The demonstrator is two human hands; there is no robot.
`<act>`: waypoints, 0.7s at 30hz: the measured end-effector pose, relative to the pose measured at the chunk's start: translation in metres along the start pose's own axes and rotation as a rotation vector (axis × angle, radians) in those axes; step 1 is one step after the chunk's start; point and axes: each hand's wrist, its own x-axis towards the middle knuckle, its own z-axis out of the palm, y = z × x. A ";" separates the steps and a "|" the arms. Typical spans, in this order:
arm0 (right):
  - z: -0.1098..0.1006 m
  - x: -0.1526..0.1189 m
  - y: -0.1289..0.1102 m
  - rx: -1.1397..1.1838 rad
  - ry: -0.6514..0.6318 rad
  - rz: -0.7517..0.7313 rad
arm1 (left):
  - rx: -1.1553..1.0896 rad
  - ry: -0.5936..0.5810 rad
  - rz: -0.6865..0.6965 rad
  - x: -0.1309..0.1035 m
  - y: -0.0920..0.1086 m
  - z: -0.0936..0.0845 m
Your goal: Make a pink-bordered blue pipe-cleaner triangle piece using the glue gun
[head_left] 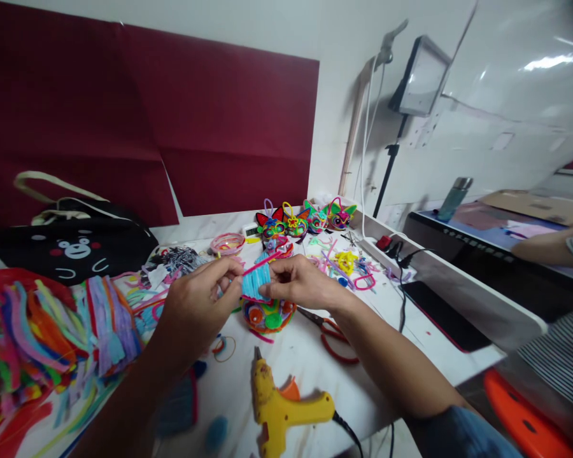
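Observation:
Between my two hands is a light-blue piece made of pipe cleaners (256,282), with a pink-red pipe cleaner along its edge. My left hand (205,292) pinches its left side, and the fingers of my right hand (298,280) close on its right side. Just below lies a round colourful pipe-cleaner face (268,317) with orange and green spots, partly covered by the blue piece. Nearer to me a yellow glue gun (286,407) rests on the table, its nozzle pointing away. Red-handled scissors (337,340) lie beside my right forearm.
Bundles of coloured pipe cleaners (109,324) pile up at the left, by a black bag (71,245). Several finished animal faces (296,222) stand at the back. A power strip (391,257) and a black phone (444,315) are on the right. Another person's arm (549,248) shows at the far right.

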 end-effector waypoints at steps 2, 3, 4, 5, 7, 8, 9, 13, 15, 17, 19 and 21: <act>0.000 0.000 0.001 -0.003 0.003 -0.010 | 0.018 0.021 0.036 -0.001 0.000 0.001; 0.000 0.000 0.001 -0.005 0.004 -0.016 | 0.028 0.034 0.057 -0.001 -0.001 0.002; 0.000 0.000 0.001 -0.005 0.004 -0.021 | 0.039 0.047 0.077 -0.001 -0.001 0.003; 0.000 0.000 0.001 -0.005 0.003 -0.024 | 0.049 0.062 0.098 -0.002 -0.002 0.005; 0.000 0.000 0.001 -0.001 0.001 -0.022 | 0.073 0.089 0.142 -0.003 -0.003 0.007; 0.000 0.000 0.001 0.001 0.001 -0.019 | 0.087 0.096 0.164 -0.003 -0.003 0.007; 0.000 0.000 0.001 0.003 0.002 -0.017 | 0.099 0.096 0.188 -0.003 -0.003 0.008; 0.000 0.000 0.002 0.009 0.000 -0.019 | 0.140 0.103 0.285 -0.005 -0.002 0.008; 0.000 0.000 0.003 0.003 0.000 -0.017 | 0.157 0.114 0.310 -0.006 -0.001 0.009; -0.001 0.000 0.003 -0.003 0.001 -0.013 | 0.177 0.116 0.323 -0.007 -0.002 0.011; -0.001 0.000 0.003 -0.004 0.000 -0.015 | 0.202 0.106 0.334 -0.009 -0.003 0.012; -0.001 0.000 0.003 0.000 0.001 -0.021 | 0.233 0.097 0.348 -0.010 -0.004 0.013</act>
